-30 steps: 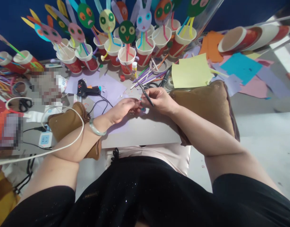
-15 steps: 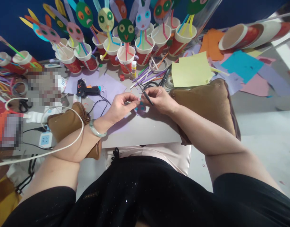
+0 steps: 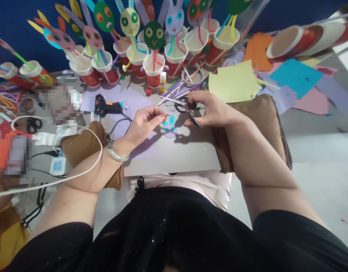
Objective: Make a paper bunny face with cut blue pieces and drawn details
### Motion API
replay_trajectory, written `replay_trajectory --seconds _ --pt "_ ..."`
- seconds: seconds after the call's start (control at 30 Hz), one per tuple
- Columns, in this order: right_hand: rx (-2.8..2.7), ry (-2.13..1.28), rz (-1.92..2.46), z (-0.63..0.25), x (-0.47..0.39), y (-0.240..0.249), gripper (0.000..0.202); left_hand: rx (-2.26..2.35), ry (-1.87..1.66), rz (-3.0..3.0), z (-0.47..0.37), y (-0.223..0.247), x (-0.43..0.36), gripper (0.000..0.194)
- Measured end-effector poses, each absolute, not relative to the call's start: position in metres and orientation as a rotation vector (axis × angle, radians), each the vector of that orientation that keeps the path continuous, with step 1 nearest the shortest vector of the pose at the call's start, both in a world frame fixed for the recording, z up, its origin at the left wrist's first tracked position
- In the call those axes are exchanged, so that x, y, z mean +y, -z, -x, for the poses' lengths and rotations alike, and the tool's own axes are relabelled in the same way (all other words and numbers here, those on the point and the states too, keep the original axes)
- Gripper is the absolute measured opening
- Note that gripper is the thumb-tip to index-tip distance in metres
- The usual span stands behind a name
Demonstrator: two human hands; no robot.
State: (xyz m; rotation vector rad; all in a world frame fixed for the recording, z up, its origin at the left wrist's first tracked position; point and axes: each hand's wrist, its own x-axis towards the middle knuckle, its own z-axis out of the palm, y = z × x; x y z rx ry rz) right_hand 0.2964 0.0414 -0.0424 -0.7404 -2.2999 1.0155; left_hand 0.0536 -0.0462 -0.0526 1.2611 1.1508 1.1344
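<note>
In my right hand (image 3: 209, 108) I hold black-handled scissors (image 3: 191, 110), with the blades pointing up and left. My left hand (image 3: 147, 124) is pinched around something too small to make out. Below and between the hands, a small purple paper face (image 3: 170, 130) with blue ears lies on the grey table (image 3: 174, 162). A black glue gun (image 3: 107, 107) rests on purple paper (image 3: 140, 100) left of my left hand. Beyond the hands stand a glue stick (image 3: 163, 82) and a red paper cup (image 3: 153, 71) holding a green paper face.
Several more cups with paper faces line the back. Stacked cups (image 3: 284, 42) and coloured sheets, one yellow (image 3: 233, 81), lie at the right. Brown cushions (image 3: 250, 128) sit by both forearms. A white cable (image 3: 101, 145) loops over my left forearm. A socket block (image 3: 57, 166) is at the left.
My right hand has moved right, away from my left hand, and its grip on the scissors has opened wider. The paper face on the table now shows more fully.
</note>
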Motion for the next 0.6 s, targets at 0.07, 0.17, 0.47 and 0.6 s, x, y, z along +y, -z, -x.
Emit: replay_trajectory --seconds 0.07,0.17,0.47,0.6 --pt "-2.389 -0.890 0.738 -0.297 0.043 0.043 0.056 1.141 -1.147 -1.265 -0.053 0.052 -0.046 0.016" --pt "-2.490 -0.784 0.715 -0.296 0.043 0.045 0.052 1.137 -1.161 -1.260 -0.052 0.052 -0.046 0.015" --pt "-2.574 -0.689 0.637 -0.299 0.044 0.052 0.051 1.156 -1.178 -1.312 -0.048 0.056 -0.044 0.013" --pt "-2.586 -0.652 0.645 -0.299 0.043 0.054 0.047 1.188 -1.172 -1.368 -0.047 0.057 -0.042 0.016"
